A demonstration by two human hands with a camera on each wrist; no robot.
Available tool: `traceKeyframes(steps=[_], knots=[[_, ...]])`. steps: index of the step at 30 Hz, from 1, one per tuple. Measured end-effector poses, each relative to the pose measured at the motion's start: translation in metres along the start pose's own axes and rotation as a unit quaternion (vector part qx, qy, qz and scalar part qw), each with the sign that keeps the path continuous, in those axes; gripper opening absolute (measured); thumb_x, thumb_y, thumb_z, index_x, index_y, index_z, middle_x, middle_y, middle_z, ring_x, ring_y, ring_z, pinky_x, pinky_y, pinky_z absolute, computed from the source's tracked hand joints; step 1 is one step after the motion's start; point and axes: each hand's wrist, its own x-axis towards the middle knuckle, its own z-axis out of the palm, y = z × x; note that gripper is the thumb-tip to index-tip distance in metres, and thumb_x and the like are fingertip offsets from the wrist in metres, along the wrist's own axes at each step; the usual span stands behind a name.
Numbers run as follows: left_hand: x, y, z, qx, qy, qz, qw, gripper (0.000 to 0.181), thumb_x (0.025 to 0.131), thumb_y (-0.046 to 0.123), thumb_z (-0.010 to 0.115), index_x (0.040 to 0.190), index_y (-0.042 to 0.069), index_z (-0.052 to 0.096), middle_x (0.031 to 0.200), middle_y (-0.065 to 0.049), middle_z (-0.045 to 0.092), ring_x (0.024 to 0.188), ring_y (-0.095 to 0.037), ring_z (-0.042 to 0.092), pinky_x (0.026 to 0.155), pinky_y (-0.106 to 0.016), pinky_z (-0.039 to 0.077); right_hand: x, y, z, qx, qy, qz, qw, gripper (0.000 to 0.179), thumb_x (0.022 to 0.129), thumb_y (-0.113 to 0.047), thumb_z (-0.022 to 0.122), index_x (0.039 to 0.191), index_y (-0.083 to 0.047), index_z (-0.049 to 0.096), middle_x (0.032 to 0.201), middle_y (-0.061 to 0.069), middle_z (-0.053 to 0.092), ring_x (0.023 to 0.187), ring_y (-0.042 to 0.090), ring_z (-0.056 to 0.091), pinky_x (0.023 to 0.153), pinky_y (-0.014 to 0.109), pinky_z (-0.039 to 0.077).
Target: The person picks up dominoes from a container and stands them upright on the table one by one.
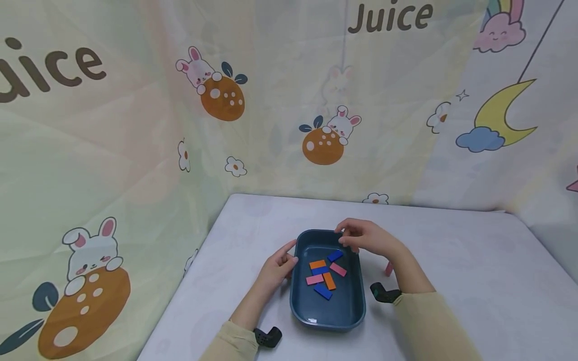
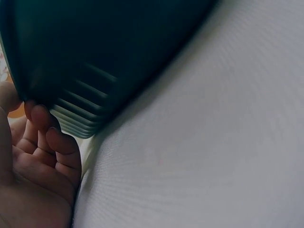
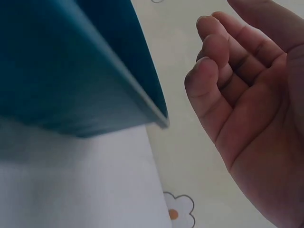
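Note:
A dark blue rectangular tray (image 1: 327,313) stands on the white table, its long side running away from me. Inside lie several small flat blocks, among them an orange block (image 1: 329,281), a blue block (image 1: 322,291) and a pink block (image 1: 338,269). My left hand (image 1: 276,268) pinches the tray's left rim, thumb on top and fingers curled below, as the left wrist view shows. Over the far right corner hovers my right hand (image 1: 368,236), fingers loosely bent. In the right wrist view a gap parts these fingers (image 3: 202,78) from the tray wall (image 3: 95,90), and they hold nothing.
A pink piece (image 1: 389,268) is on the table right of the tray, partly hidden by my right forearm. Black wrist cameras, the left (image 1: 268,337) and the right (image 1: 385,293), sit beside the tray. A printed cloth (image 1: 271,150) hangs behind the table (image 1: 451,260).

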Motion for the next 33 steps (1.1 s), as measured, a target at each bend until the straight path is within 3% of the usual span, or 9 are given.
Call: traceKeyframes(steps=[7, 15, 24, 33], knots=[[0.001, -0.003, -0.002, 0.002, -0.003, 0.004, 1.0000, 0.050, 0.094, 0.038, 0.065, 0.142, 0.036, 0.051, 0.090, -0.006, 0.063, 0.070, -0.018, 0.058, 0.066, -0.029, 0.051, 0.021, -0.010, 0.015, -0.010, -0.048, -0.003, 0.9988, 0.039, 0.094, -0.033, 0.067, 0.123, -0.007, 0.061, 0.092, 0.023, 0.064, 0.071, 0.030, 0.062, 0.072, 0.040, 0.054], [0.001, -0.002, -0.003, -0.001, -0.006, 0.005, 1.0000, 0.049, 0.095, 0.034, 0.064, 0.143, 0.035, 0.051, 0.088, -0.004, 0.063, 0.068, -0.017, 0.059, 0.064, -0.030, 0.053, 0.040, -0.017, 0.033, -0.073, -0.087, 0.045, 0.9926, 0.033, 0.094, -0.034, 0.066, 0.119, -0.012, 0.065, 0.095, 0.001, 0.067, 0.079, 0.021, 0.063, 0.075, 0.034, 0.055], [0.000, 0.000, -0.004, -0.010, -0.014, 0.007, 0.9998, 0.051, 0.095, 0.037, 0.064, 0.144, 0.034, 0.050, 0.088, -0.003, 0.063, 0.068, -0.016, 0.058, 0.064, -0.030, 0.052, 0.058, -0.013, 0.055, -0.094, -0.105, 0.079, 0.9869, 0.024, 0.094, -0.030, 0.067, 0.112, -0.015, 0.068, 0.086, 0.002, 0.064, 0.074, 0.020, 0.060, 0.069, 0.033, 0.051], [0.000, 0.003, -0.002, -0.009, -0.015, 0.007, 0.9998, 0.050, 0.097, 0.032, 0.062, 0.145, 0.032, 0.049, 0.088, -0.003, 0.063, 0.067, -0.015, 0.058, 0.064, -0.029, 0.052, 0.058, -0.005, 0.070, -0.128, -0.114, 0.132, 0.9763, 0.013, 0.090, -0.027, 0.072, 0.099, -0.019, 0.069, 0.090, -0.001, 0.065, 0.082, 0.019, 0.060, 0.073, 0.033, 0.052]])
